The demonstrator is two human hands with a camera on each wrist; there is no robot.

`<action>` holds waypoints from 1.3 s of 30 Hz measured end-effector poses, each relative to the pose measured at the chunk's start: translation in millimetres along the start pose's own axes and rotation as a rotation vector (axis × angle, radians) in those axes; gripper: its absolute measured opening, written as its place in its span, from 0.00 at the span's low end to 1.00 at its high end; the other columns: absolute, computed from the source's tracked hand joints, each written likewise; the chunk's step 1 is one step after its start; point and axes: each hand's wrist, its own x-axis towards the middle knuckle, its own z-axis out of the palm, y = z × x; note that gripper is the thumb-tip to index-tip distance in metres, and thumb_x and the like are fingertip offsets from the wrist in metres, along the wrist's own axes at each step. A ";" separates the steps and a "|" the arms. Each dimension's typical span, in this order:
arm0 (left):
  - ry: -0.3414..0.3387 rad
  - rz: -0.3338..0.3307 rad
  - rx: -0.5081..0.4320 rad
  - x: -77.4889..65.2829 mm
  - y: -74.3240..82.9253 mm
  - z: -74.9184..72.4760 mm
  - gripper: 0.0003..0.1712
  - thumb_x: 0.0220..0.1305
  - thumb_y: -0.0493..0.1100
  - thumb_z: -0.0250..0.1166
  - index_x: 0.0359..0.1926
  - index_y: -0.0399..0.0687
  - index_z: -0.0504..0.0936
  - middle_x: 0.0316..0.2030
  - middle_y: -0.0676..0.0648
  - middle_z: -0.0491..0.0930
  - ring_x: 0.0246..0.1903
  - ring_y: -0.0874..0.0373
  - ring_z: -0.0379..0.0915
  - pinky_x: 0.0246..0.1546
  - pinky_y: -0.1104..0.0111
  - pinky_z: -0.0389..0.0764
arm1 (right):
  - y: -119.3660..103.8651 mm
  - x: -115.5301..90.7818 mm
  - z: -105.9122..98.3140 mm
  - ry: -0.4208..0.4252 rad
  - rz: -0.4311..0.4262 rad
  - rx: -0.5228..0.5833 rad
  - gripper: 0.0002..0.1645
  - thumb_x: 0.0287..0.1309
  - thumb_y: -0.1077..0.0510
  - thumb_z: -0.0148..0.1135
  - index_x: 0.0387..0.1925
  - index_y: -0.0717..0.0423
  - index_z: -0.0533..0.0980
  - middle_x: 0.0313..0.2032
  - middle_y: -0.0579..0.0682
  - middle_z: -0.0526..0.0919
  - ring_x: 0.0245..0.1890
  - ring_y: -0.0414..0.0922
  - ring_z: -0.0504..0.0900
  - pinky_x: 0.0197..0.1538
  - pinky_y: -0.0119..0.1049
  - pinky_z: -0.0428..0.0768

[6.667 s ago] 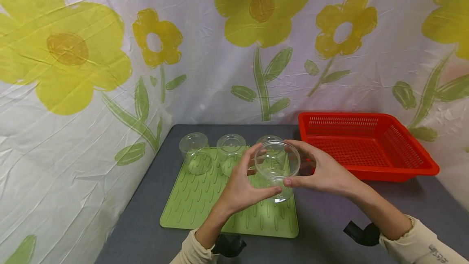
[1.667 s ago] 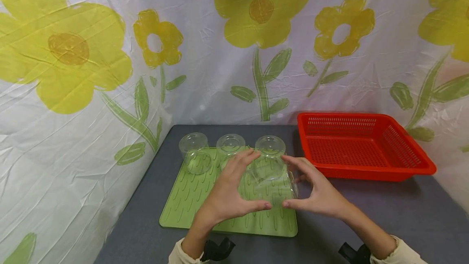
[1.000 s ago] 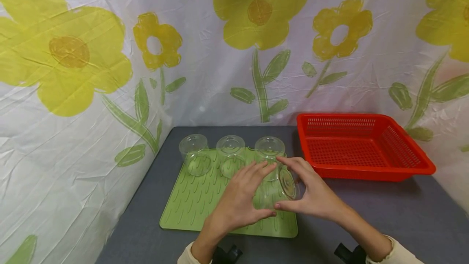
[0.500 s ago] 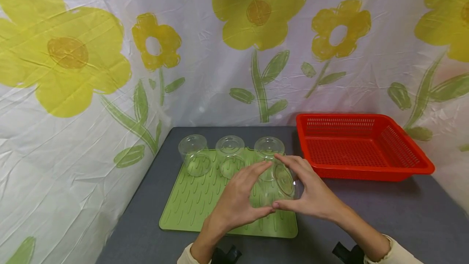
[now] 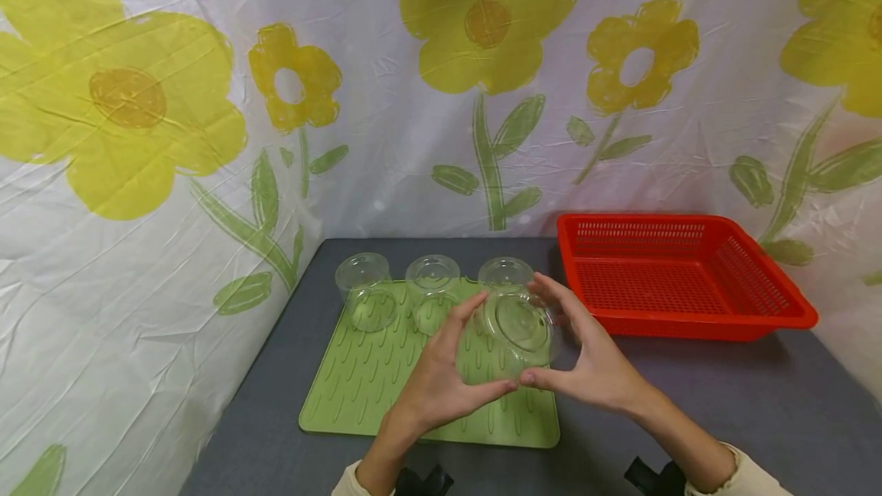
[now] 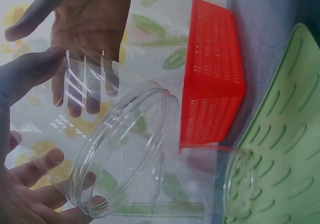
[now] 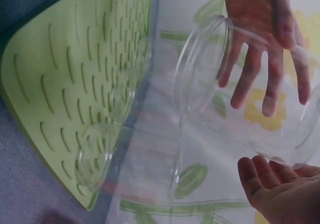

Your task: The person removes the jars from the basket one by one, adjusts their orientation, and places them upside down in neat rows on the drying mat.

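A clear plastic jar (image 5: 521, 325) is held between both hands above the right part of a green ribbed mat (image 5: 372, 393). Its ringed base tilts up toward the head camera, and its wide rim (image 6: 125, 151) points down toward the mat in the left wrist view. My left hand (image 5: 437, 377) grips the jar's left side, thumb in front and fingers behind. On the opposite side my right hand (image 5: 596, 358) grips it the same way, partly hiding its edge. Three similar clear jars stand along the mat's back edge: left (image 5: 365, 293), middle (image 5: 432, 293) and right (image 5: 505, 272).
A red perforated plastic basket (image 5: 689, 320) stands at the back right of the dark grey table (image 5: 661, 381). A white curtain (image 5: 386, 136) with yellow flowers hangs behind the table and along its left side.
The held jar has been turned over: its open mouth faced up earlier, then its base faced right, and now its base tilts toward the head camera. The three standing jars have stayed put.
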 end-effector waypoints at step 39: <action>0.185 -0.200 0.008 -51.2 -51.8 -43.7 0.29 0.71 0.42 0.65 0.69 0.63 0.71 0.75 0.49 0.64 0.76 0.44 0.59 0.66 0.34 0.66 | 38.6 -6.7 14.9 0.067 0.168 0.069 0.54 0.48 0.59 0.81 0.74 0.48 0.62 0.70 0.55 0.71 0.66 0.38 0.73 0.63 0.19 0.69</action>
